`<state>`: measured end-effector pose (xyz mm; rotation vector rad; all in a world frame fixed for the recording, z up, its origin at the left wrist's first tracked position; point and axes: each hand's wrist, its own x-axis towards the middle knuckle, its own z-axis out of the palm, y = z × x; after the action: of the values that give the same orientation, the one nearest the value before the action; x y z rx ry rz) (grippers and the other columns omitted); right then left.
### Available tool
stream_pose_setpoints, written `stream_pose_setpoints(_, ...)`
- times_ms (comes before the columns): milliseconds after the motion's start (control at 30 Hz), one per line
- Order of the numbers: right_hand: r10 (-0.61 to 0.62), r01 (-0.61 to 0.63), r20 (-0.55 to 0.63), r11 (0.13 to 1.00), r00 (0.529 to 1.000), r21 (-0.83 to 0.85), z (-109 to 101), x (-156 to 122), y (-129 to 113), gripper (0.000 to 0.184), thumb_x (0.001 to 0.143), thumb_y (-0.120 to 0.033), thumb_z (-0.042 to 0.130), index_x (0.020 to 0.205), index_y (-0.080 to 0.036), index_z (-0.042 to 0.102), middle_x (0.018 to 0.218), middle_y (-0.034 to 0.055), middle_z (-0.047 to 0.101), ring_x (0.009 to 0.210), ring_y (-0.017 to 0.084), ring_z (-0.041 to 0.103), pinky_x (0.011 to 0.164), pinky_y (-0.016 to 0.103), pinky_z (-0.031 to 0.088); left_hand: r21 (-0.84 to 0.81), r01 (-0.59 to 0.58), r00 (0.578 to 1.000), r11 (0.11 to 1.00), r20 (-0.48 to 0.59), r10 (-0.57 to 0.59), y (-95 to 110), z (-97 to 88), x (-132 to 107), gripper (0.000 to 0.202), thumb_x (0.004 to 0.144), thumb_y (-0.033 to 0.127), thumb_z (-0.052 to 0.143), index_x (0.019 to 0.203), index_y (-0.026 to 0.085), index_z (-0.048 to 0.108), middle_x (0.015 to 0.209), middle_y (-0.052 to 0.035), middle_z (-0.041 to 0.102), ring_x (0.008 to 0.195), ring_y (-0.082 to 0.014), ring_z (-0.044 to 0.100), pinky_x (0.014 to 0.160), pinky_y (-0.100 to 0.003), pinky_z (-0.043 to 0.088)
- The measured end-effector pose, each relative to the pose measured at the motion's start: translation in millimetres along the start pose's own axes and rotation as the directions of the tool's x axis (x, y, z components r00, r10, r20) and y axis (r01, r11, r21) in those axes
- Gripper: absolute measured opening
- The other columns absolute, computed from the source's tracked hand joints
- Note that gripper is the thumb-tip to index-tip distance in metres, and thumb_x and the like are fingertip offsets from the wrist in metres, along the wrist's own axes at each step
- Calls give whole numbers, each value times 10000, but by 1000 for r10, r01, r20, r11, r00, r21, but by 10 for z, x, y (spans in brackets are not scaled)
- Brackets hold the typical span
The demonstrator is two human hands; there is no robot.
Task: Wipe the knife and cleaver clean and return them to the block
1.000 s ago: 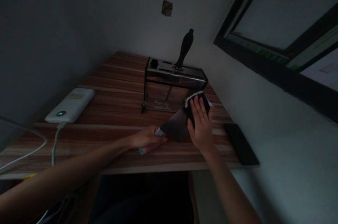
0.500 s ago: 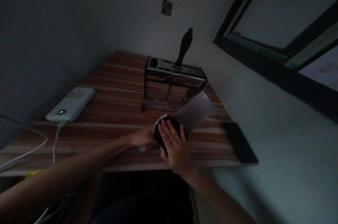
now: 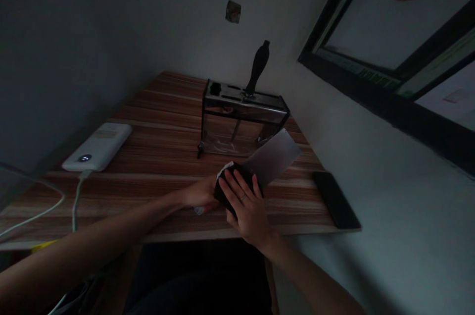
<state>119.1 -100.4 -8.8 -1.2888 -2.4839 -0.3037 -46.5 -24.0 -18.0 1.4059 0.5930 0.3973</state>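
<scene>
A cleaver tilts up to the right over the front of the table, its broad metal blade bare at the far end. Its near part is covered by a dark cloth with a white edge. My right hand presses on the cloth from above, fingers lying along it and thumb beneath, so cloth and blade are pinched. My left hand is closed at the cleaver's near end, its fingers mostly hidden behind the cloth; the handle cannot be seen. A small whitish bit shows under my left hand.
Behind the blade stands a clear knife block holding a black-handled utensil. A white power bank with a cable lies left. A black phone rests at the wood-grain table's right edge, beside the wall.
The view has shifted very slightly. Both hands, the cloth and the cleaver keep nearly the same pose; my right fingers have slid slightly left on the cloth.
</scene>
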Motion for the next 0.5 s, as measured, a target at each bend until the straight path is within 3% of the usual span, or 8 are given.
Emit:
stream_pose_setpoints(300,-87,88,33,995,996,-54,11,-81,191,687,804,-288,523,1423,-246,229,1465,16,304,1375,189,177,1121,457,-29,42,82,996,996,21,-83,-35,8,20,212,646,118,534,855,108,571,409,69,485,286,-60,395,280,-133,262)
stream_pose_setpoints(400,-78,79,24,995,997,-55,-27,-64,253,682,799,-282,538,1416,-267,247,1463,10,310,1369,194,199,1119,459,-34,35,81,996,996,41,-82,-27,6,24,74,681,187,564,715,125,539,380,71,457,282,-53,377,282,-134,253)
stream_pose_setpoints(500,-40,40,7,997,999,-72,-74,-35,332,652,813,-262,517,1412,-268,260,1459,17,318,1361,202,223,1119,476,-1,43,76,995,996,61,-78,20,20,23,209,738,276,560,599,153,463,347,78,415,271,-43,342,280,-134,248)
